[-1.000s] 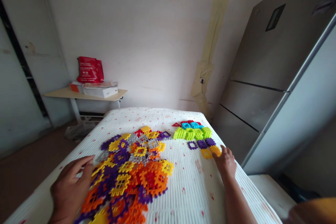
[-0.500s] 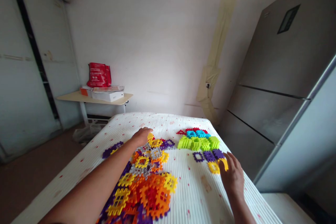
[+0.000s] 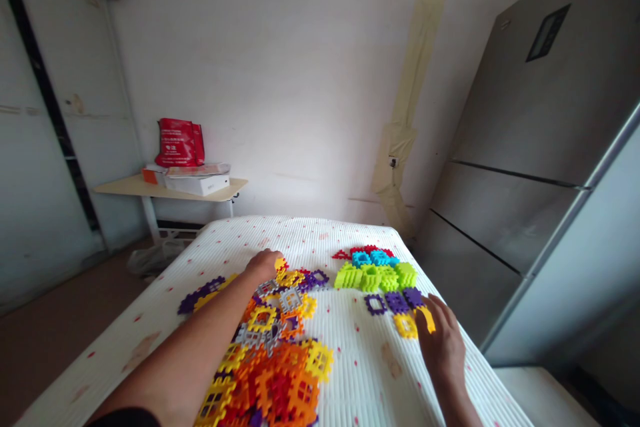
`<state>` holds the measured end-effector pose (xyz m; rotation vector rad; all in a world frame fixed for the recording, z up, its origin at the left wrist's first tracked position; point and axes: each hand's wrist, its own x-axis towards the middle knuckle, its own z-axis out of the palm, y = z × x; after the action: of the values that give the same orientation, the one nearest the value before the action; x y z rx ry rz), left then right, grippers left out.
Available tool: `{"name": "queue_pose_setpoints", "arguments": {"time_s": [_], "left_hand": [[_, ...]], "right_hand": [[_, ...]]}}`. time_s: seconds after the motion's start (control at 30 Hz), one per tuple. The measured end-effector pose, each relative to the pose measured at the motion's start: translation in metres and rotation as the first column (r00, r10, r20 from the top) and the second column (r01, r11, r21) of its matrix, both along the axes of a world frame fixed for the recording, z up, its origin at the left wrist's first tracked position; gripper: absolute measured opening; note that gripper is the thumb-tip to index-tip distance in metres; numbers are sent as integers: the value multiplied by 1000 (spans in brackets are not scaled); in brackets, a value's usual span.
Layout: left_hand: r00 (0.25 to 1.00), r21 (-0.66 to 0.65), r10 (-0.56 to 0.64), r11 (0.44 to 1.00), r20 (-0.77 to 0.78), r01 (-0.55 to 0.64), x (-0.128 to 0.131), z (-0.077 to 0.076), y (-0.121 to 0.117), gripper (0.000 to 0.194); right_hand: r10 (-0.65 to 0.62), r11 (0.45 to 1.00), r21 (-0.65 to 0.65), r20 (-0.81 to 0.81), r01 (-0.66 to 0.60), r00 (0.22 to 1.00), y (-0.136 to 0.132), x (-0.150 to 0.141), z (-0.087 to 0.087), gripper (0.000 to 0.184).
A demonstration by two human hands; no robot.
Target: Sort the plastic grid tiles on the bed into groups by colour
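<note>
My left hand [image 3: 263,265] is at the far end of a mixed pile of interlocking plastic building blocks. Its fingers are closed on a yellow building block [image 3: 281,265]; the fingertips are partly hidden. The pile runs toward me, with grey blocks [image 3: 290,299] in the middle and orange blocks [image 3: 304,392] nearest. On the right, my right hand [image 3: 444,337] has thumb and fingers around another yellow building block [image 3: 427,319]. That block lies beside a flat yellow block [image 3: 405,326] and just below a row of purple blocks [image 3: 397,301].
Behind the purple row stand green blocks [image 3: 370,277], then blue blocks [image 3: 375,257] and red blocks [image 3: 371,249]. All rest on a white ribbed, dotted cover [image 3: 367,360]. A grey fridge [image 3: 520,167] rises at right; a small table [image 3: 120,188] holds boxes and a red bag [image 3: 180,143].
The view has shifted slightly, so the small table and pile appear further left. My left hand stays by the far end of the pile. My right hand keeps its place at the yellow block.
</note>
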<state>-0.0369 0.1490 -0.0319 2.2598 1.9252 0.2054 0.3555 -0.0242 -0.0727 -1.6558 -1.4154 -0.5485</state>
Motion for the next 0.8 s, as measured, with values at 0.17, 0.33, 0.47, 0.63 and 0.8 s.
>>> {"name": "queue_pose_setpoints", "arguments": {"time_s": [0.17,0.33,0.47,0.63,0.8], "left_hand": [[990,80,31,996,135,-42,3,3,-10,31],[920,100,63,989,388,-110,1,17,-11,28],[772,71,79,985,631,-160,7,30,-33,23],[532,-44,63,998,844,-49,32,27,-100,36],[378,-192,137,975,915,111,57,10,-144,43]], "right_hand": [[-3,1000,-3,9,3,1000,1,-2,-2,49],[22,999,45,-7,-22,1000,3,1,-5,48],[103,992,76,-30,-100,994,3,-10,-1,41],[394,919,35,-65,-393,917,-14,-68,13,27],[679,710,-148,-115,-689,725,-33,-136,27,49]]}}
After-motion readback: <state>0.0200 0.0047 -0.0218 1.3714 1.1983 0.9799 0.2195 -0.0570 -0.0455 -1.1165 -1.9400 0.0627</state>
